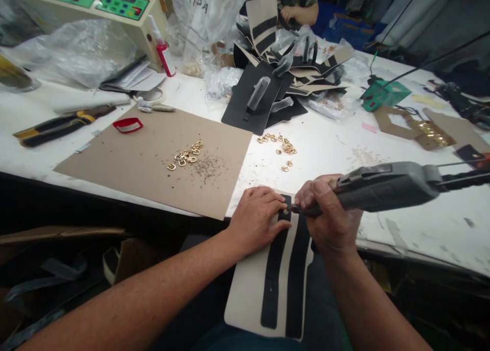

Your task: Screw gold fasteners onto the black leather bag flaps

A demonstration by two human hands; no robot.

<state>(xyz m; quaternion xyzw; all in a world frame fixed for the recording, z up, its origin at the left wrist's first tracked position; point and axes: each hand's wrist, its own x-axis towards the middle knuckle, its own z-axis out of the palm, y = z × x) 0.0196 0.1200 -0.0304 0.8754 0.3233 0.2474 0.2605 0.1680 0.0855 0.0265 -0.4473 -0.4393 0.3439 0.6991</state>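
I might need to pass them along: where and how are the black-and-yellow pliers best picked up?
The pliers seem best gripped around both handles, from the near left, perhaps with the left hand: they lie flat, handles reaching toward that side, head pointing away to the right.

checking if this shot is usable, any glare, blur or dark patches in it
Head view: the white tabletop is bright, with deep shadow below it; gold metal pieces glint; plastic bag at upper left looks soft; gray power tool reads fairly clearly.
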